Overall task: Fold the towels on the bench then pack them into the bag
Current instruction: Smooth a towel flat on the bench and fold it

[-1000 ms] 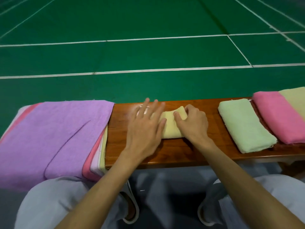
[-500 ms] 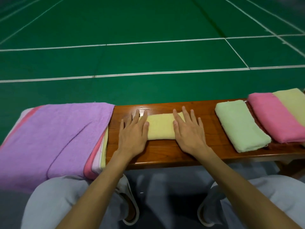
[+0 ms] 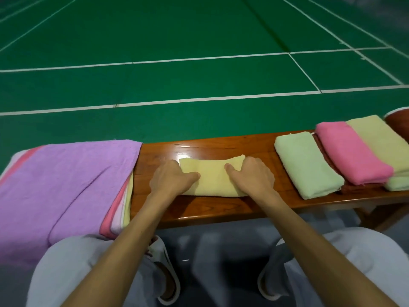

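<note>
The yellow towel (image 3: 212, 179) lies folded into a short block in the middle of the worktop (image 3: 221, 147), straight in front of the person. The left hand (image 3: 171, 180) grips its left end and the right hand (image 3: 252, 178) its right end. Each thumb lies on top of the cloth while the fingers curl round the end, so the layers are pinched together and the fold should not spring open if lifted. Judging by that grip, this towel is folded and the step in hand is carrying it off.

To the right, a green towel (image 3: 307, 165), a pink towel (image 3: 352, 154) and a pale towel (image 3: 380, 138) rest folded, close side by side (likely a row waiting to be packed). To the left, a purple towel (image 3: 66, 185) tops a stack of unfolded ones that hangs over the near edge, kept apart from the finished row. A dark red thing (image 3: 398, 124) at the far right edge may be the bag, but too little of it shows to tell.
</note>
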### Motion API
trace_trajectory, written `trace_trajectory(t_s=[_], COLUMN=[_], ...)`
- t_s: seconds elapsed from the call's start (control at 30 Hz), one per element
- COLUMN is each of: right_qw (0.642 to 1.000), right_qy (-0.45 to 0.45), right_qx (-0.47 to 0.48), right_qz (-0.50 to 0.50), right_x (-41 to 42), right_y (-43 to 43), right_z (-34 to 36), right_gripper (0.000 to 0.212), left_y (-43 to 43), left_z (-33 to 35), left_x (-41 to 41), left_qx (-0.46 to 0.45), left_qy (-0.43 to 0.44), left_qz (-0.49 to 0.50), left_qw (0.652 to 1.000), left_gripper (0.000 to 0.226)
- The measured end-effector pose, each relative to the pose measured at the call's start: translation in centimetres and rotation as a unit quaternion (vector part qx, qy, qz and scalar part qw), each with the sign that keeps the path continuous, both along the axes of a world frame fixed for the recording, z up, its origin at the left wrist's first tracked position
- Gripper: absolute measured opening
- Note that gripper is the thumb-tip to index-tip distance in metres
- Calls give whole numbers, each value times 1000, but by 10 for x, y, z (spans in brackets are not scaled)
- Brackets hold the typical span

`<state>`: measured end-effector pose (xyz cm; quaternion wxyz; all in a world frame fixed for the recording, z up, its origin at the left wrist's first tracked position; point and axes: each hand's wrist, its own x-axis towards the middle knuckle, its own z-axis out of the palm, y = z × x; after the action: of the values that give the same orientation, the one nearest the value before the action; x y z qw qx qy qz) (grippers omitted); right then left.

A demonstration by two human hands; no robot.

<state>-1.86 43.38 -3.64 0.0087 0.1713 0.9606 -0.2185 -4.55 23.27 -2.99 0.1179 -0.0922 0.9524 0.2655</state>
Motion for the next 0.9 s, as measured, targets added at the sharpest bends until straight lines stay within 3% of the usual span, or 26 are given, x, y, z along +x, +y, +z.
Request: trace_trajectory(t_s=[0.1, 0.2, 0.33, 0.43, 0.57, 0.7, 0.83, 0.9], right_qw=[999, 980, 935, 915, 912, 922, 982, 985], right_qy=[-9, -27, 30, 89, 146, 169, 92, 50], right_qx=[-52, -199, -353, -389, -361, -297, -64, 85], right_qz=[8, 9, -31, -63, -128, -184, -153, -140], right_x=[3, 11, 24, 31, 40, 47, 52, 53], right_y=[4, 16, 55, 91, 137, 170, 180, 179], right_z=[5, 10, 31, 57, 65, 53, 48, 52], right_gripper=[51, 47, 39, 29, 26, 26, 33, 39], left_y=[9, 15, 39, 83, 165, 236, 272, 275], left_z=[1, 4, 24, 42, 56, 53, 21, 10], left_x=[1, -4, -18, -33, -58, -81, -90, -84], left_qx=[14, 147, 375, 455, 518, 508, 412, 298], left_qy=[-4, -48, -81, -75, -90, -86, -62, 22], left_qz=[-13, 15, 76, 61, 31, 5, -47, -106], left_qw=[1000, 988, 920, 885, 850, 857, 908, 948], left_gripper=[35, 34, 24, 26, 33, 26, 41, 48])
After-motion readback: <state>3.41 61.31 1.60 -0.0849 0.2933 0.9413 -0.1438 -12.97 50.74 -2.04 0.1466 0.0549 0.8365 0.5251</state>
